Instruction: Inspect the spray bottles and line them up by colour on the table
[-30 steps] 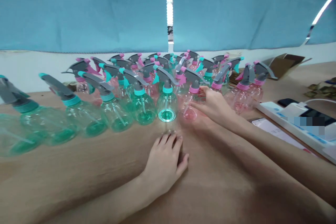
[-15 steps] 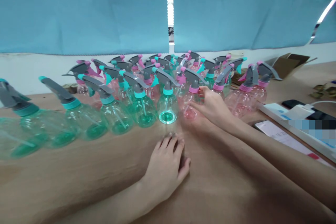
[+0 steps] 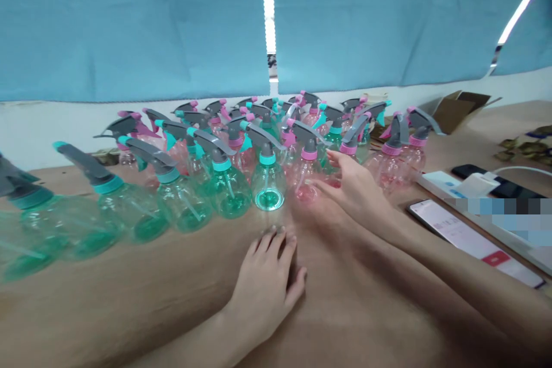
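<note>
My left hand (image 3: 267, 279) lies on the wooden table with its fingers stretched forward and its thumb out to the side, holding nothing. Just beyond its fingertips stands a clear green spray bottle (image 3: 268, 175) with a turquoise collar and grey trigger head. My right hand (image 3: 353, 187) is beside a pink spray bottle (image 3: 307, 175), at its right side. Its thumb and fingers are spread apart, and the thumb tip is close to the bottle's lower body; whether it touches cannot be made out. The bottle stands upright.
Several green spray bottles (image 3: 149, 210) line the left front; pink ones (image 3: 390, 167) stand to the right, with mixed colours behind. A phone (image 3: 470, 236), a white box edge (image 3: 440, 187) and a dark phone (image 3: 509, 181) lie right. An open cardboard box (image 3: 459, 112) sits back right.
My right hand's fingers have opened and drawn slightly back from the pink spray bottle. My left hand stays flat on the table. The view has shifted a little to the right.
</note>
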A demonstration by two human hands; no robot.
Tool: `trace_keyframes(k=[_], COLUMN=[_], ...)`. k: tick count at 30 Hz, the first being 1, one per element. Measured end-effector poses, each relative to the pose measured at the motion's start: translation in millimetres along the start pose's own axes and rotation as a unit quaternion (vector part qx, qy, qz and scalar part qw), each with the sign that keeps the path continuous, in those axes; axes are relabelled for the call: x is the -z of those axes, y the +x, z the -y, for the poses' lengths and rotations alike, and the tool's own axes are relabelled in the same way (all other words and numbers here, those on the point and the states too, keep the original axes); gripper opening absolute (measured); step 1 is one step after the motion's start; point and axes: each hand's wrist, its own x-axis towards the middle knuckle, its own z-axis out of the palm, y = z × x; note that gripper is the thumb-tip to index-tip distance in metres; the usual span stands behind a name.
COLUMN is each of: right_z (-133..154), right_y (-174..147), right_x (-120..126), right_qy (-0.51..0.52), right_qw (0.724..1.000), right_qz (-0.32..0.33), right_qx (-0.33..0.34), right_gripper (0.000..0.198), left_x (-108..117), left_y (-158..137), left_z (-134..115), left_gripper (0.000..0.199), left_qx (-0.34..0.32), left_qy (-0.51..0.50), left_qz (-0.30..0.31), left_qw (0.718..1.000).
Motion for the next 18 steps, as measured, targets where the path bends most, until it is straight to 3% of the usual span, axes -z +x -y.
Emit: trace_keyframes(k=[3, 6, 9, 14, 18], right_z=[-10.1, -26.0, -39.1, -46.0, -49.1], right_y=[-9.4, -12.6, -7.4, 10.8, 20.9], right_x=[22.0, 39.6, 44.4, 28.3, 15.3], right_qy=[0.034, -0.013, -0.064, -0.095, -0.11], right_qw=[0.997, 0.994, 0.99, 0.988, 0.985], right_qz=[-0.002, -0.023, -0.046, -0.022, -0.006], right_qx=[-0.07, -0.104, -0.113, -0.115, -0.13], right_gripper=[0.043, 0.029, 0.038, 0.069, 0.069], left_x=[-1.3, -1.8, -0.2, 3.4, 3.7], left_y=[-0.3, 0.2, 2.3, 5.9, 6.9], left_z=[1.4, 2.1, 1.4, -0.8, -1.9], left_gripper=[0.036, 0.035, 0.035, 0.035, 0.035], left_qx=[-0.011, -0.019, -0.023, -0.032, -0.031], left_qy=[0.009, 0.024, 0.045, 0.053, 0.059], left_qz=[-0.01, -0.018, -0.019, -0.011, -0.011], left_qw=[1.0, 0.999, 0.999, 0.998, 0.998])
